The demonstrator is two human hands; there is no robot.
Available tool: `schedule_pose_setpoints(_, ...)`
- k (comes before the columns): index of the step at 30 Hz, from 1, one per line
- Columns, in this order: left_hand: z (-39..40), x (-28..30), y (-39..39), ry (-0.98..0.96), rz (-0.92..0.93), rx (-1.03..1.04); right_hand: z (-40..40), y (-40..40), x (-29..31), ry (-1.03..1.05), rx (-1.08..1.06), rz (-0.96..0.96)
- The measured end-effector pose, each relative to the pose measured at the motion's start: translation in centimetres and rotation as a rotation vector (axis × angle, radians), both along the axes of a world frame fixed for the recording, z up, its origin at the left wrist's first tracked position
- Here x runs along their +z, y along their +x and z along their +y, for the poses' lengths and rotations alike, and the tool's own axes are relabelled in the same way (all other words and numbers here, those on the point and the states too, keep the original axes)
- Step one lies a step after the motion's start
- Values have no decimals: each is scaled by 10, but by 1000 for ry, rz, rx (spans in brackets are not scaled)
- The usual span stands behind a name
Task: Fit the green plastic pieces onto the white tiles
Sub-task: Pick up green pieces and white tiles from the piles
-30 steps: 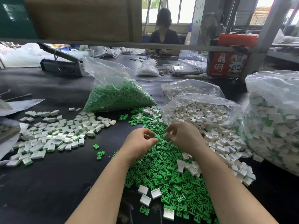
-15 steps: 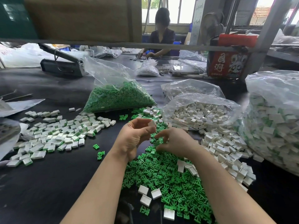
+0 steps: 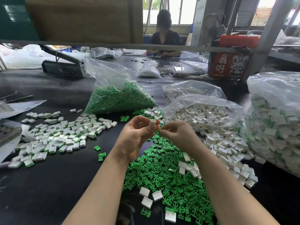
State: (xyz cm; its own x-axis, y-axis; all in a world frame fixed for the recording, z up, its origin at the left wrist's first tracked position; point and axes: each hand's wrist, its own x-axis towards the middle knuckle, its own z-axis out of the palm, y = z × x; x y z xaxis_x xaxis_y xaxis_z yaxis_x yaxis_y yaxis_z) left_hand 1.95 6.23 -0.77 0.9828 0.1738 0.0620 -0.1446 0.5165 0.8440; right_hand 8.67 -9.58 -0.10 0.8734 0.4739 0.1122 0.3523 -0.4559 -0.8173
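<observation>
A worker's 2 bare hands meet above a black table (image 3: 48, 192) strewn with small parts. The left hand (image 3: 138, 135), palm turned up, has its grip pinched on a white tile (image 3: 152, 123) between thumb and fingertips, the tile held clear of the table. Just beside it at 3 o'clock, the right hand (image 3: 177, 135) has its grip closed on a green plastic piece (image 3: 159, 131), of which only a small edge shows between the fingers; piece and tile sit close together, though contact cannot be made out.

Beneath the hands and running toward 6 o'clock lies a loose pile of green pieces (image 3: 162, 172), with a few white tiles (image 3: 146, 196) scattered on top. At 9 o'clock from the hands a spread of tiles with green showing at their edges (image 3: 65, 135) covers the table. At 12 o'clock a clear bag of green pieces (image 3: 120, 98) lies slumped; at 2 o'clock an open clear bag of white tiles (image 3: 203, 111) spills its contents toward the right forearm. At 3 o'clock a large clear bag of white-and-green tiles (image 3: 276, 127) stands at the frame's edge. Across the table at 12 o'clock, a second person (image 3: 164, 38) sits working behind a metal rail (image 3: 97, 45).
</observation>
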Motion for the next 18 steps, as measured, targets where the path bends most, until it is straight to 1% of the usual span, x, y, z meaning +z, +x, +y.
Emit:
schedule_pose_setpoints(4, 1, -1, 2, 8, 6, 36, -3, 0, 5, 298, 10, 197)
schedule_pose_setpoints(7, 0, -1, 2, -1, 10, 55, -5, 1, 8, 438, 30, 297)
schedule_pose_setpoints(12, -3, 0, 3, 61, 33, 107, -3, 1, 12, 550, 13, 386)
schedule_pose_setpoints(15, -5, 2, 3, 74, 17, 128, -3, -1, 16, 581, 31, 428)
schedule_pose_setpoints(18, -8, 4, 2, 113, -9, 155, -3, -4, 18, 578, 42, 429)
